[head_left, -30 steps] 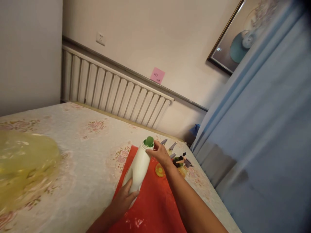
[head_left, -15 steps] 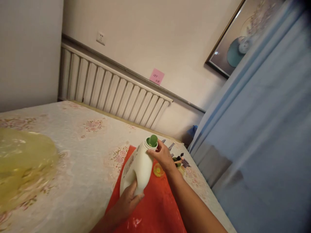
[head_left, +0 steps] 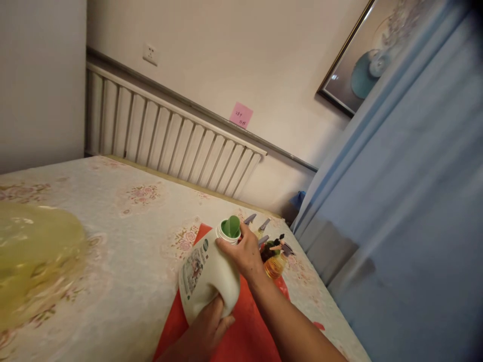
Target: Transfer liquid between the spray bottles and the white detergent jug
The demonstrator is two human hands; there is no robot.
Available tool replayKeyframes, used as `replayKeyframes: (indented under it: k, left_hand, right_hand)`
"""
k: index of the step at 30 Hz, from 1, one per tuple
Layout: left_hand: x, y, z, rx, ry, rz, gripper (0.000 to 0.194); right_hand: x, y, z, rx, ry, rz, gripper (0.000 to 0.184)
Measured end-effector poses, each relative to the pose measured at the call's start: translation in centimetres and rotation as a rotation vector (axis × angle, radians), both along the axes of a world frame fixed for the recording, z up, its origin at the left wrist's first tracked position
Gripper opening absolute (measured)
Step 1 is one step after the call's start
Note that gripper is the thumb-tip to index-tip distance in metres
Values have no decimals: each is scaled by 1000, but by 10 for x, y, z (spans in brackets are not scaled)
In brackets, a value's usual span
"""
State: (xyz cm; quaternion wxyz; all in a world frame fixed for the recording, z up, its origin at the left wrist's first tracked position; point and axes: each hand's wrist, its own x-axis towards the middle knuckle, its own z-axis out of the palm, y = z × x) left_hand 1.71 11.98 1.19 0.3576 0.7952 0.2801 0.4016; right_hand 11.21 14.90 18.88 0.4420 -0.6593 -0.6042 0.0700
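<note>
A white detergent jug [head_left: 206, 274], uncapped with a green pouring spout [head_left: 232, 227] in its mouth, is tilted in my hands over a red plastic sheet [head_left: 249, 322]. My left hand [head_left: 209, 324] is closed around the jug's handle low on its side. Up at the neck, my right hand [head_left: 244, 252] is closed on the rim, its thumb in front and the other fingers partly hidden behind. A printed label with a picture faces left on the jug. Past my right wrist stands a spray bottle of amber liquid [head_left: 275, 265].
Several more bottles with grey trigger heads [head_left: 264, 225] stand behind it. A large translucent yellow object [head_left: 41, 251] lies at left on the floral tablecloth [head_left: 132, 241]. A radiator [head_left: 169, 136] lines the wall; a blue curtain [head_left: 396, 226] hangs at right.
The jug and both hands have moved slightly down and left, and the label has turned more toward me. The yellow round piece on the red sheet is now hidden; the amber bottle shows more.
</note>
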Motion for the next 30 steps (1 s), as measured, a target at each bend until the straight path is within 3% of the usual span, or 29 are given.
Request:
replayKeyframes:
  k: [5, 13, 22, 25, 30]
  left_hand:
    - [0, -3, 13, -103, 33, -154, 42]
    - [0, -4, 18, -190, 117, -215, 20]
    - [-8, -7, 39, -293, 180, -263, 7]
    - [-8, -6, 38, -303, 161, -270, 9]
    - [-3, -1, 21, -281, 69, -289, 8]
  right_hand:
    - [2, -3, 0, -24, -27, 73, 22]
    - [6, -8, -5, -32, -72, 107, 23]
    - [8, -8, -12, -62, -84, 55, 23]
    - [7, -7, -14, -67, -94, 55, 22]
    - [6, -5, -21, -53, -109, 58, 20]
